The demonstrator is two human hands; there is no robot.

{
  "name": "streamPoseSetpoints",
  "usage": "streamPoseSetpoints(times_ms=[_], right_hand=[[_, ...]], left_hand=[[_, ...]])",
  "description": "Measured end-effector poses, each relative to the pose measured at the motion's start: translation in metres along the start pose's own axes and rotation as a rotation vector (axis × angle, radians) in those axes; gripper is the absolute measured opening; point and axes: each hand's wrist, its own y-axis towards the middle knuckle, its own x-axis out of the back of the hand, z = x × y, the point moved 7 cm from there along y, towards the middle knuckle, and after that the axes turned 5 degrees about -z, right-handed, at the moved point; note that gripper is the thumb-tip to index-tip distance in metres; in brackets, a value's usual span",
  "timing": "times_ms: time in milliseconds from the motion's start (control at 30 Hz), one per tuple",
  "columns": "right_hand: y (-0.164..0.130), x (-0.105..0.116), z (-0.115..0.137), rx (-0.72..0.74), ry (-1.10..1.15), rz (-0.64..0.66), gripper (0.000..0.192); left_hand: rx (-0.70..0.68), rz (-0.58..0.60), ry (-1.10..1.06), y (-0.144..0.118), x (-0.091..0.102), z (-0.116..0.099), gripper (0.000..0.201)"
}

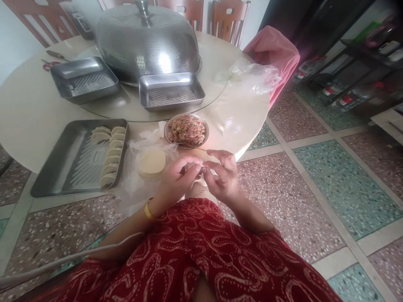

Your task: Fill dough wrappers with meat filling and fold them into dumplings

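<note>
My left hand (pixel 184 174) and my right hand (pixel 223 174) meet in front of my lap, at the table's near edge. Thumbs and forefingers of both pinch a small pale dumpling (pixel 199 171), which the fingers mostly hide. Just beyond sits a bowl of minced meat filling (pixel 187 130), with a thin utensil handle (pixel 200 149) sticking out toward me. To the left of my left hand, a stack of round dumpling wrappers (pixel 151 162) lies on a plastic bag (pixel 132 184). Folded dumplings (pixel 112 157) stand in a row along the right side of a large metal tray (pixel 67 167).
Two smaller metal trays, one at left (pixel 85 79) and one at centre (pixel 171 100), stand before a big perforated metal dome (pixel 147 46). Clear plastic bags (pixel 255 77) lie at the right, near a pink-covered chair (pixel 273 50). Red-handled scissors (pixel 48 65) lie far left.
</note>
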Motion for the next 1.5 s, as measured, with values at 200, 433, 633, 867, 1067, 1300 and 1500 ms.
streamPoseSetpoints(times_ms=[200,433,633,867,1067,1300,1500], right_hand=[[-0.003,0.004,0.002,0.009,-0.081,-0.079,0.017],[-0.005,0.006,0.007,0.072,-0.175,-0.129,0.010],[-0.006,0.006,0.008,0.099,-0.200,-0.107,0.013],[-0.013,-0.003,-0.033,-0.552,0.411,-0.050,0.032],[-0.049,-0.071,-0.029,-1.465,1.404,0.155,0.062],[-0.057,-0.074,-0.017,-1.662,1.721,0.006,0.061],[-0.051,-0.064,-0.014,-1.761,1.667,-0.006,0.062]], left_hand=[[-0.008,-0.053,-0.048,-0.002,0.001,-0.003,0.011],[-0.006,-0.008,-0.020,0.000,-0.003,-0.002,0.015],[-0.029,0.048,0.101,-0.001,-0.003,-0.002,0.017],[0.026,0.097,0.073,0.002,-0.009,0.004,0.011],[-0.206,0.445,0.275,-0.002,-0.033,-0.003,0.016],[-0.716,0.552,0.548,-0.008,-0.040,-0.021,0.019],[-0.944,0.695,0.742,-0.011,-0.051,-0.032,0.020]])
